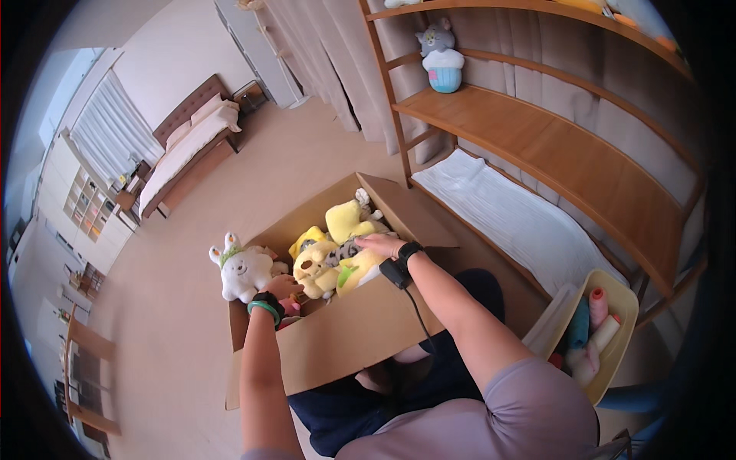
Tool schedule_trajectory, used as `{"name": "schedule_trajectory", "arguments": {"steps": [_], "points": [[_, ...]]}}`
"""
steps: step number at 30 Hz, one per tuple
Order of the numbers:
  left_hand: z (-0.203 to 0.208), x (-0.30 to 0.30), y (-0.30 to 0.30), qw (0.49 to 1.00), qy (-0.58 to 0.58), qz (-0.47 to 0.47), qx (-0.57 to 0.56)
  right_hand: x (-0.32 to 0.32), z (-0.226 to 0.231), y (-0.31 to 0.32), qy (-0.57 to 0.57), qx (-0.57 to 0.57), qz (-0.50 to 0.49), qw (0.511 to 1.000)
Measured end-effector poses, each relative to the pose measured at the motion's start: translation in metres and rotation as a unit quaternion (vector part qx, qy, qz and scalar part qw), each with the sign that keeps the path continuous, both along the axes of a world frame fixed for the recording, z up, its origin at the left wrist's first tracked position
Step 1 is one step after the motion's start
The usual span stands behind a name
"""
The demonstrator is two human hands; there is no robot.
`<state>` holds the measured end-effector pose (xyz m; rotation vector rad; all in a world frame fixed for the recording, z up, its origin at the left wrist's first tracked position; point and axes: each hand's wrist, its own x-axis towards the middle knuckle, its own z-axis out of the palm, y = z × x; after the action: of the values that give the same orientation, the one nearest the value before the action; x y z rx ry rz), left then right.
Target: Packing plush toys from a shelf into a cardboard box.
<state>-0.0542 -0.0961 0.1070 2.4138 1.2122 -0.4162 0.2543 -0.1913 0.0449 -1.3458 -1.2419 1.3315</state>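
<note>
— Where to look first?
— At the striped toy, grey with dark bands. Lies in the open box, among other plush, right by the right grip.
— Pointing which way?
— Slants, long axis running from near left to far right, much like that of the box. Can't tell head from tail; too much covered.
— Held, or only touched?
— Can't tell. Reaches leftward over the heap, that right grip, fingertips at the stripes, but unclear whether closed on them.
— And the left grip?
— Dips over the near left part of the box, pointing right, toward the yellow toy. Can't tell whether open or closed. Just below, something pink, mostly hidden.
— Looking like what, the yellow toy?
— Plump and soft, with a rounded muzzle and a dark nose. Lies between the two grips, face turned up.
— And the white toy?
— Stands nearly upright at the left end of the box, ears up and tipped left, face toward the viewer. Wears a smile and a green band below the ears.
— Farther in?
— Behind the yellow toy, a hooded toy, yellow and grey; at the far end, a blocky toy, pale yellow.
</note>
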Motion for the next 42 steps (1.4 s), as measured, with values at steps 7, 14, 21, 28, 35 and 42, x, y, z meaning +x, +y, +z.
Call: {"name": "schedule_trajectory", "arguments": {"steps": [7, 14, 21, 28, 35, 42], "points": [[0.0, 0.031, 0.007, 0.995, 0.029, 0.09, 0.04, 0.002, -0.016, 0.019, 0.043, -0.024, 0.045, 0.998], [-0.029, 0.033, 0.017, 0.997, -0.038, 0.065, 0.01, 0.002, -0.012, 0.014, 0.021, 0.031, 0.035, 0.999], [-0.035, 0.031, 0.003, 0.99, -0.064, 0.12, -0.048, -0.002, 0.009, 0.005, 0.033, 0.0, 0.068, 0.997], [-0.053, 0.019, -0.002, 0.988, -0.106, 0.093, -0.067, -0.015, 0.021, -0.002, 0.019, -0.022, 0.047, 0.998], [-0.052, 0.025, -0.002, 0.935, -0.013, 0.162, -0.316, -0.014, 0.013, 0.007, -0.013, -0.017, 0.09, 0.996], [-0.051, 0.047, -0.008, 0.953, 0.115, 0.036, -0.276, 0.005, 0.001, 0.007, -0.02, -0.015, 0.187, 0.982]]}}
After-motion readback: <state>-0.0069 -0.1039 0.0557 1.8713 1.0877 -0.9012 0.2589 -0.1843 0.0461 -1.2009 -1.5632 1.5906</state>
